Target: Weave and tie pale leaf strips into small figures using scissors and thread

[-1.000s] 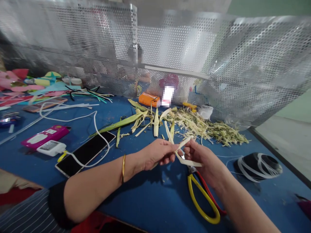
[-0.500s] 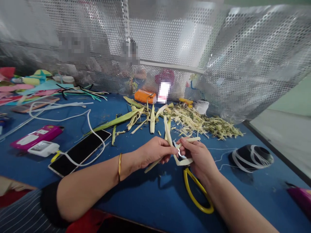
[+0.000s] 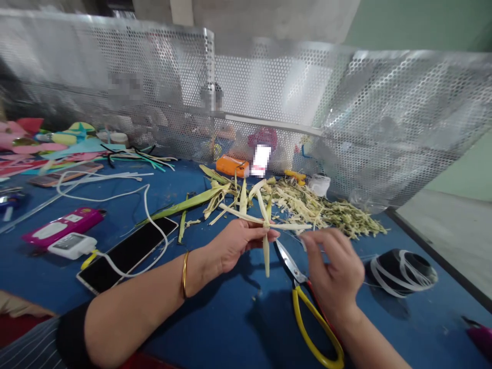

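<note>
My left hand (image 3: 233, 242), with a gold bangle at the wrist, pinches a cross of pale leaf strips (image 3: 266, 256) near its middle. The strips look like corn husk. One arm points down, one up, one left and one right. Close to the right arm's tip is my right hand (image 3: 335, 269), its fingers curled and closed. Whatever lies between those fingertips is hidden. Beneath the hands, scissors (image 3: 292, 266) with a yellow handle rest on the blue table (image 3: 223, 328), their blades pointing up toward the cross.
Husk leaves (image 3: 192, 197) and a heap of shredded strips (image 3: 307, 205) lie behind my hands. A phone (image 3: 134, 251), white cable (image 3: 146, 205) and magenta device (image 3: 63, 225) are at left. A black spool (image 3: 400, 269) with white cord stands right. A perforated screen (image 3: 269, 87) lines the back.
The strips, folded and bunched between both hands before, now spread as a cross in my left hand. My right hand has moved right and lower, uncovering the scissors. The view has tilted up.
</note>
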Motion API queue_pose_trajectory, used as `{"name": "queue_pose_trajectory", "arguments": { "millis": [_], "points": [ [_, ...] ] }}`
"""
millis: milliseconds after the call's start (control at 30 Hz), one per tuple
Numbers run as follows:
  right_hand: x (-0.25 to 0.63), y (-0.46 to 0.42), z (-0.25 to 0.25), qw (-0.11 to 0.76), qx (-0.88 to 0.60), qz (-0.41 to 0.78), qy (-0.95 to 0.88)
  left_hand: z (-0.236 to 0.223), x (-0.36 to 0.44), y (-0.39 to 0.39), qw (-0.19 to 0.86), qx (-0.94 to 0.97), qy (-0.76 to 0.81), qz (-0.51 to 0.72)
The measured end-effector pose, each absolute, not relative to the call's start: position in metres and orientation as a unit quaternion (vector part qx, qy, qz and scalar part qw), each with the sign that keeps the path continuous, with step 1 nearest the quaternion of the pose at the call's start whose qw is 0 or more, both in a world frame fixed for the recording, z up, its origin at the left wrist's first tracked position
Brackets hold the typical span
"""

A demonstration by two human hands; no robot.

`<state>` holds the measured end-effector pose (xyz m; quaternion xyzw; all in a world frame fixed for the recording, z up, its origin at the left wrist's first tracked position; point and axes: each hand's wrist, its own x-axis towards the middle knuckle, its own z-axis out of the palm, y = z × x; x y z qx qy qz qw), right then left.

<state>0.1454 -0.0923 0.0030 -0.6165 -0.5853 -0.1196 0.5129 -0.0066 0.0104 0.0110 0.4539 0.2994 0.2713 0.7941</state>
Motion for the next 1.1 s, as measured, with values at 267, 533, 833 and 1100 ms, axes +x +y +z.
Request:
{"name": "queue_pose_trajectory", "arguments": {
  "millis": [267, 533, 833, 1100],
  "points": [
    [0.122, -0.08, -0.022, 0.422, -0.65, 0.129, -0.619, 0.004, -0.001, 0.001, 0.791, 0.456, 0.296, 0.28],
    [0.117, -0.084, -0.02, 0.421, -0.613, 0.106, -0.66, 0.007, -0.001, -0.002, 0.791, 0.459, 0.279, 0.292],
    [0.128, -0.091, -0.009, 0.373, -0.631, -0.065, -0.677, 0.015, -0.007, 0.007, 0.768, 0.496, 0.301, 0.272],
    [0.147, -0.082, -0.007, 0.266, -0.62, -0.167, -0.719, 0.014, -0.007, 0.005, 0.758, 0.518, 0.32, 0.233]
  ]
}}
